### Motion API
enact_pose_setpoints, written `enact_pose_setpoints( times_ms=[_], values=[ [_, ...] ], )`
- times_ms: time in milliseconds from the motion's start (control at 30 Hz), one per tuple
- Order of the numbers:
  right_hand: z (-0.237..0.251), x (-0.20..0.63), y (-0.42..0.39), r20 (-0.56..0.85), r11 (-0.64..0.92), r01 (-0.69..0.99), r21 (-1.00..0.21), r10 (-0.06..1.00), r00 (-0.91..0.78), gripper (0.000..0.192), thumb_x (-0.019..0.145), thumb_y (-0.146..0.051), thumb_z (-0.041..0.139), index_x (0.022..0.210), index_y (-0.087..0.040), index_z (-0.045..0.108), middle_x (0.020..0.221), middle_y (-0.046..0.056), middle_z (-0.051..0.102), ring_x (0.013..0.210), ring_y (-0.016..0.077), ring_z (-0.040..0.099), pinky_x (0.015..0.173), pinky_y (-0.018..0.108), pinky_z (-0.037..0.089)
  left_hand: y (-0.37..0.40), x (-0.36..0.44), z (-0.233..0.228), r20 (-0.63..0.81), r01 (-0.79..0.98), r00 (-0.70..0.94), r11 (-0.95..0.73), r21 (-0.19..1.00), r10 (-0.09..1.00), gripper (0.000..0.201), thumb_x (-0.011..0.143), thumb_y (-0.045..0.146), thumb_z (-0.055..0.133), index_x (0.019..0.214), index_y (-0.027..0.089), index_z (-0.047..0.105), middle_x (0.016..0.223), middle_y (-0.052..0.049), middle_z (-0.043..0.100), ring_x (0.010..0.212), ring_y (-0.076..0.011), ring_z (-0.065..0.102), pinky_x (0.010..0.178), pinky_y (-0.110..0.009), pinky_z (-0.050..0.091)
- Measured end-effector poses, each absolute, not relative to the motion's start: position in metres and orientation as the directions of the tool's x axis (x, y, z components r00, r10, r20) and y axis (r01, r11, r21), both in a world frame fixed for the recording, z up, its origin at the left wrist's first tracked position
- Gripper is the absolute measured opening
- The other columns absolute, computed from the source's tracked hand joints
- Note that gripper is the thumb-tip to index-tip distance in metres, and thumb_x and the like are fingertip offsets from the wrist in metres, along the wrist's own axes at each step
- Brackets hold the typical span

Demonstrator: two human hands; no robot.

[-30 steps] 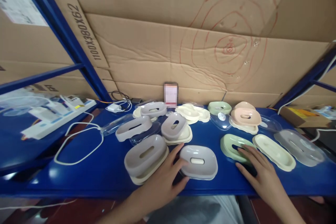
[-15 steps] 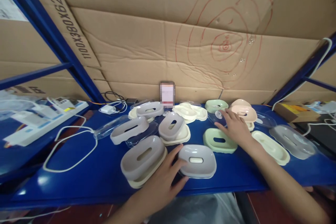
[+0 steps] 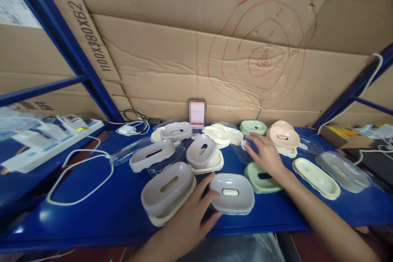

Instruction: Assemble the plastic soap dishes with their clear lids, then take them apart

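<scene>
Moved: right hand [image 3: 264, 153] now further back than a second ago, off the green dish [image 3: 262, 172] and onto the clear lid [image 3: 242, 151] at 12 o'clock of it; left hand [image 3: 196, 208] unchanged.
Left fingers: spread apart, tips resting against the near grey dish [image 3: 232, 188] at its 9 o'clock edge, nothing gripped.
Right fingers: loosely apart, laid flat over the clear lid, not closed round it.
Done: several grey tops already seated on cream bases, such as the stacked pair [image 3: 168, 188] at 9 o'clock of the left hand.
Left: judged early; green dish, cream tray [image 3: 316, 172] and frosted lid [image 3: 342, 170] lying single, unpaired.
Surface: blue surface [image 3: 101, 208], glossy, white cable [image 3: 80, 176] looped at 9 o'clock.
Room: corrugated cardboard wall [image 3: 172, 61] behind, red rings scrawled on it, blue rack posts either side.
</scene>
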State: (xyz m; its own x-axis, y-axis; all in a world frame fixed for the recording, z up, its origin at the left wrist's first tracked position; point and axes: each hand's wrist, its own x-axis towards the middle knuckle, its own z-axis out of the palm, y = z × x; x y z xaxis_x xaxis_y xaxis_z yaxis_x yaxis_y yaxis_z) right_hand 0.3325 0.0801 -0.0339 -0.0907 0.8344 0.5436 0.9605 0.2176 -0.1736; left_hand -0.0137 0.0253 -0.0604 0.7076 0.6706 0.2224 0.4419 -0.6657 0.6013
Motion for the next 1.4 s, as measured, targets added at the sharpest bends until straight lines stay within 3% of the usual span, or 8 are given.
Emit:
enact_pose_setpoints(
  times_ms=[333,567,667,833,967,1100,1233,1400],
  values=[
    [-0.066,0.349,0.093,0.406,0.069,0.961,-0.269,0.913,0.048,0.062,0.094,-0.064,0.071,0.140,-0.024,0.065,0.156,0.017,0.057,0.140,0.0393,0.060,0.113,0.059,0.053,0.026,-0.015,-0.063,0.181,0.457,0.722,-0.656,0.600,0.668,0.032,0.105,0.030,0.065,0.136,0.033,0.061,0.179,-0.004,0.029,0.159,-0.0366,0.043,0.125,-0.060,0.048],
    [-0.067,0.357,0.099,0.416,0.099,0.928,-0.359,0.907,0.063,0.050,0.096,-0.052,0.070,0.135,-0.022,0.065,0.138,0.015,0.068,0.119,0.0317,0.071,0.105,0.050,0.059,0.026,-0.015,-0.062,0.211,0.442,0.726,-0.679,0.587,0.655,0.033,0.105,0.029,0.064,0.138,0.032,0.060,0.178,-0.005,0.031,0.158,-0.0353,0.044,0.125,-0.058,0.048],
    [-0.056,0.358,0.096,0.447,0.139,0.912,-0.385,0.893,0.052,0.050,0.098,-0.055,0.067,0.135,-0.022,0.065,0.138,0.015,0.069,0.122,0.0325,0.070,0.108,0.052,0.058,0.025,-0.015,-0.061,0.234,0.443,0.725,-0.698,0.563,0.648,0.031,0.105,0.027,0.065,0.135,0.030,0.060,0.178,-0.007,0.031,0.159,-0.0358,0.044,0.126,-0.057,0.048],
    [-0.015,0.345,0.068,0.606,0.410,0.852,-0.326,0.782,-0.144,0.050,0.100,-0.048,0.071,0.144,-0.026,0.062,0.156,0.014,0.059,0.146,0.0339,0.057,0.122,0.056,0.048,0.024,-0.015,-0.064,0.239,0.445,0.707,-0.681,0.581,0.666,0.044,0.106,0.026,0.064,0.147,0.031,0.051,0.179,-0.009,0.029,0.162,-0.0347,0.040,0.128,-0.059,0.045],
    [0.004,0.312,0.016,0.513,0.599,0.763,-0.246,0.748,-0.422,0.058,0.101,-0.040,0.073,0.155,-0.030,0.055,0.165,0.011,0.051,0.155,0.0305,0.049,0.126,0.051,0.047,0.025,-0.015,-0.074,0.273,0.409,0.650,-0.629,0.661,0.709,0.079,0.102,0.029,0.069,0.166,0.032,0.022,0.176,-0.015,0.034,0.160,-0.0349,0.042,0.128,-0.063,0.044],
    [-0.014,0.282,-0.027,0.391,0.631,0.728,-0.267,0.762,-0.516,0.062,0.104,-0.038,0.068,0.162,-0.027,0.049,0.168,0.009,0.049,0.159,0.0277,0.043,0.125,0.047,0.050,0.026,-0.014,-0.085,0.273,0.378,0.631,-0.595,0.709,0.726,0.087,0.102,0.034,0.069,0.169,0.031,0.014,0.172,-0.019,0.040,0.155,-0.0354,0.050,0.123,-0.063,0.050],
    [-0.041,0.276,-0.037,0.438,0.630,0.734,-0.254,0.751,-0.493,0.058,0.107,-0.027,0.061,0.163,-0.027,0.048,0.167,0.007,0.051,0.160,0.0267,0.041,0.131,0.054,0.041,0.027,-0.014,-0.085,0.304,0.356,0.605,-0.591,0.724,0.736,0.083,0.107,0.031,0.061,0.171,0.029,0.009,0.170,-0.021,0.044,0.153,-0.0336,0.053,0.122,-0.061,0.052],
    [-0.053,0.278,-0.033,0.445,0.625,0.748,-0.223,0.748,-0.492,0.054,0.108,-0.026,0.059,0.162,-0.027,0.050,0.165,0.007,0.053,0.157,0.0262,0.045,0.133,0.062,0.034,0.026,-0.015,-0.068,0.277,0.401,0.695,-0.678,0.616,0.663,0.082,0.104,0.034,0.067,0.170,0.031,0.017,0.176,-0.017,0.033,0.160,-0.0344,0.042,0.126,-0.060,0.047]
  ],
)
